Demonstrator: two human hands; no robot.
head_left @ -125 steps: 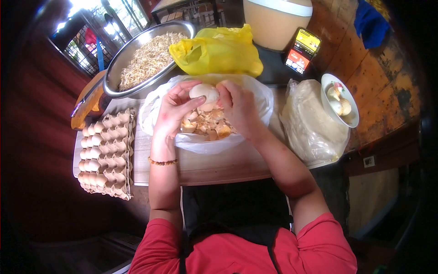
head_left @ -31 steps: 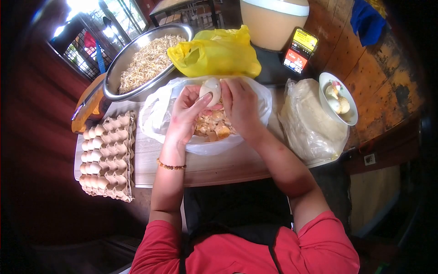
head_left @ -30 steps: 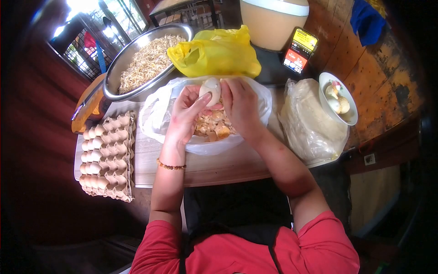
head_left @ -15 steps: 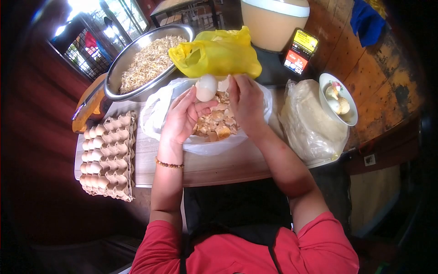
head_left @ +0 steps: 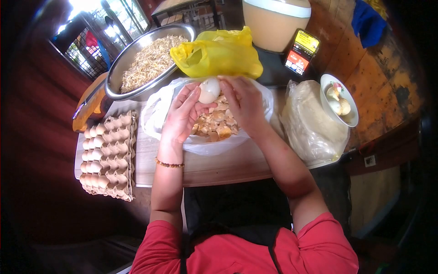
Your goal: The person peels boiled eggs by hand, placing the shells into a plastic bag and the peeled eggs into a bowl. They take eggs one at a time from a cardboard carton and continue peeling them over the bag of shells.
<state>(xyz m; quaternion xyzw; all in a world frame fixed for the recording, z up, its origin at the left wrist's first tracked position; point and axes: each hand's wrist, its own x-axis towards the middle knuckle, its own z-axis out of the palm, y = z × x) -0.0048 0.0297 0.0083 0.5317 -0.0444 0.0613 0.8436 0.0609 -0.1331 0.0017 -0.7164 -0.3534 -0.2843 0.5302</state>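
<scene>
A partly peeled egg is in my left hand, its fingers wrapped round the egg's left side and underside. Some shell still clings to its lower part, while the smooth white shows above. At the egg's upper right, the fingers of my right hand are pinched together and seem to touch it; what lies between them is hidden. Below both hands, broken eggshells fill an open white plastic bag on the table.
At left stands a carton egg tray with several eggs. A metal bowl of sprouts and a yellow bag lie beyond. To the right are a phone, a clear plastic bag and a white bowl holding peeled eggs.
My right hand has moved left, up against the egg. The shell piece seen at its fingertips is no longer visible. In my left hand the egg has turned, showing more shell below.
</scene>
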